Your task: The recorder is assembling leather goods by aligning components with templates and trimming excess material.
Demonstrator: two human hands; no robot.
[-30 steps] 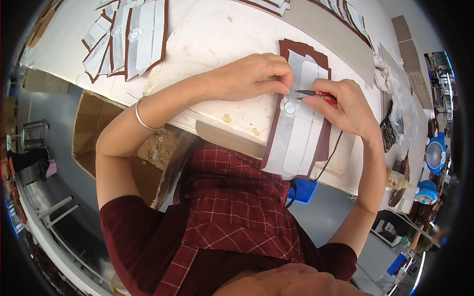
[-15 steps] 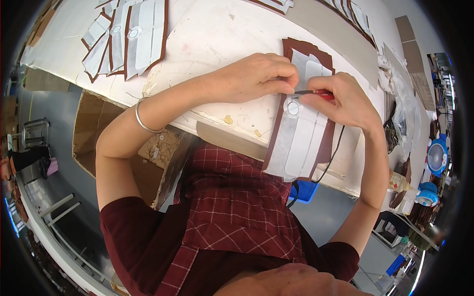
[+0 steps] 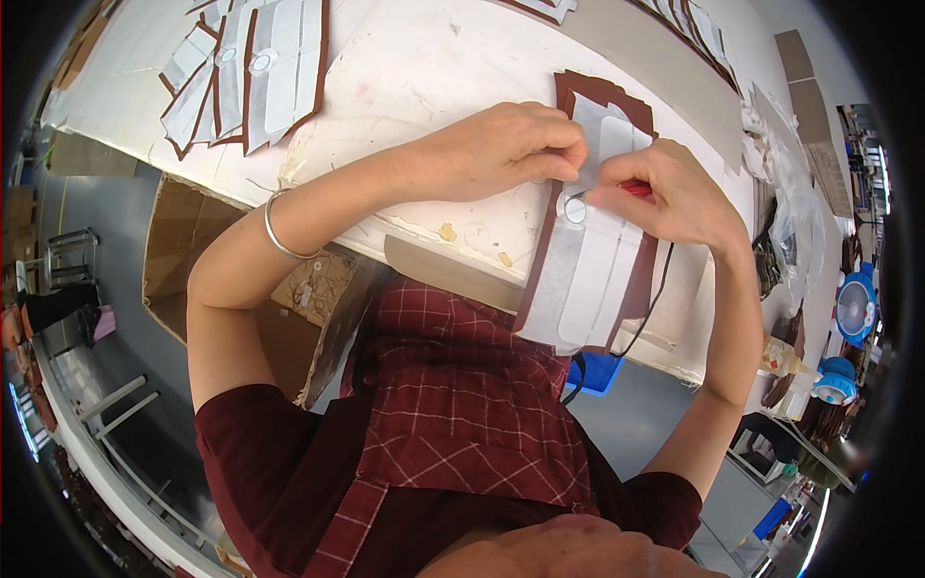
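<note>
A stack of brown panels [image 3: 588,289] with white-grey backing lies across the table's front edge, its near end hanging over. A round metallic disc [image 3: 575,210] sits on the top panel. My left hand [image 3: 525,149] is closed in a pinch at the panel's left edge, just above the disc; what its fingertips hold is hidden. My right hand [image 3: 679,193] is closed around a small red-handled tool [image 3: 635,188] over the panel, thumb tip beside the disc. The tool's dark tip is mostly hidden by the fingers. A black cord [image 3: 658,289] hangs below my right wrist.
More brown-and-white panels [image 3: 284,72] with discs lie at the far left of the white table [image 3: 414,67]. An open cardboard box [image 3: 183,250] stands below the table's front edge. A blue bin [image 3: 599,374] is under the table; clear plastic [image 3: 795,222] lies at the right.
My right hand has turned and shifted slightly, and the tool's dark pointed tip, visible before between the hands, is now mostly covered. The left hand keeps its pinch, barely moved.
</note>
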